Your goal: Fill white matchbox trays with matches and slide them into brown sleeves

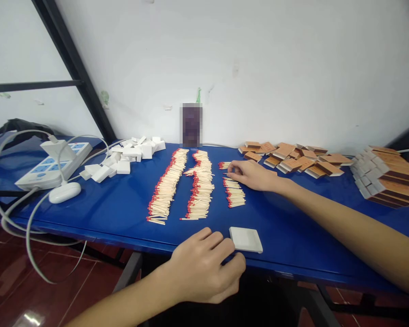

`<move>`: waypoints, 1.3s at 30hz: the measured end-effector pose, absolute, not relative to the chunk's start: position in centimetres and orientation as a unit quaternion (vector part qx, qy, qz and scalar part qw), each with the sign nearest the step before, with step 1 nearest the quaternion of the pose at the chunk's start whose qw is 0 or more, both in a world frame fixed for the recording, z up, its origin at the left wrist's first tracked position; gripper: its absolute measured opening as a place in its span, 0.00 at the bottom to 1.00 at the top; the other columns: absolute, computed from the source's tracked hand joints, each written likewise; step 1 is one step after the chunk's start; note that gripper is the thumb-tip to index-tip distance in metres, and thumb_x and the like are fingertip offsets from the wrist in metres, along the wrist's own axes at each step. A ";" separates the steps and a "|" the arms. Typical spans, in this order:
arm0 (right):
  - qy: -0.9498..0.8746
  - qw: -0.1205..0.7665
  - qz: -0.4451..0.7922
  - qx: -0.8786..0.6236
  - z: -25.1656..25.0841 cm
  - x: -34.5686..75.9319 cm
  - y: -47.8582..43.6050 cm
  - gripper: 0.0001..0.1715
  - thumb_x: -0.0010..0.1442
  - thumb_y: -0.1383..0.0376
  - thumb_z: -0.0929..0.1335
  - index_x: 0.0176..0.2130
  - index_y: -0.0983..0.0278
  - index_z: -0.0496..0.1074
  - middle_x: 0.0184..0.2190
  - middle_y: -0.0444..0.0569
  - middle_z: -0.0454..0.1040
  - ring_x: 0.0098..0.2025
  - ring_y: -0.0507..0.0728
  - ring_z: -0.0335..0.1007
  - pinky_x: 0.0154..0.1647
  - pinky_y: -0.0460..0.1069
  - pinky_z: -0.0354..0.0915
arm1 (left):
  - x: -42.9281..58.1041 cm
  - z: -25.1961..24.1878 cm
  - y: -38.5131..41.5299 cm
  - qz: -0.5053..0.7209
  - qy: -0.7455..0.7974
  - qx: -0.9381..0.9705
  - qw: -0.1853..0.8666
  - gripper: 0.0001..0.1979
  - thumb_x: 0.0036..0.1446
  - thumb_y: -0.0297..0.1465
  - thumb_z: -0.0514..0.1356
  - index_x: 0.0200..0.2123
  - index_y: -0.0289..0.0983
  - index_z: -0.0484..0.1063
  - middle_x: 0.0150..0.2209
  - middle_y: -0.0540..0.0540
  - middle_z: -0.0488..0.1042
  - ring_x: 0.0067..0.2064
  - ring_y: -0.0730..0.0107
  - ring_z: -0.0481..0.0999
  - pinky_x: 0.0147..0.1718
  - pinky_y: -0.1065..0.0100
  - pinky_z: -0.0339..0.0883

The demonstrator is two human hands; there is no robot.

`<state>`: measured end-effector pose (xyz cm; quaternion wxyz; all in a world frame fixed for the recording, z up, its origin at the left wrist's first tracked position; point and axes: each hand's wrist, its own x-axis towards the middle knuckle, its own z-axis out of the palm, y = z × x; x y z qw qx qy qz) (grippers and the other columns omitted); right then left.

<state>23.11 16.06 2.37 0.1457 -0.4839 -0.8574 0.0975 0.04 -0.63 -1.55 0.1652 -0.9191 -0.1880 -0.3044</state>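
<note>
Long rows of red-tipped matches lie on the blue table, with a second row and a shorter row to the right. My right hand reaches over the short row, its fingertips pinched on a few matches near the row's far end. My left hand rests curled at the table's front edge, fingers touching a white empty matchbox tray.
A heap of white trays lies at the back left beside a power strip with grey cables and a white adapter. Orange matchbox sleeves are scattered at the back right; stacked boxes stand far right. A dark object leans on the wall.
</note>
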 end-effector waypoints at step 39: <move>-0.873 0.166 0.053 -0.456 1.7 23.3 17.2 0.17 0.66 0.64 0.62 0.48 0.63 0.77 0.37 0.50 0.80 0.34 0.57 0.73 0.38 0.49 0.62 | 0.1 -1.5 -0.7 -0.301 -0.191 -0.920 0.164 0.05 0.58 0.33 0.59 0.35 0.37 0.70 0.28 0.50 0.64 0.29 0.67 0.62 0.29 0.64 0.52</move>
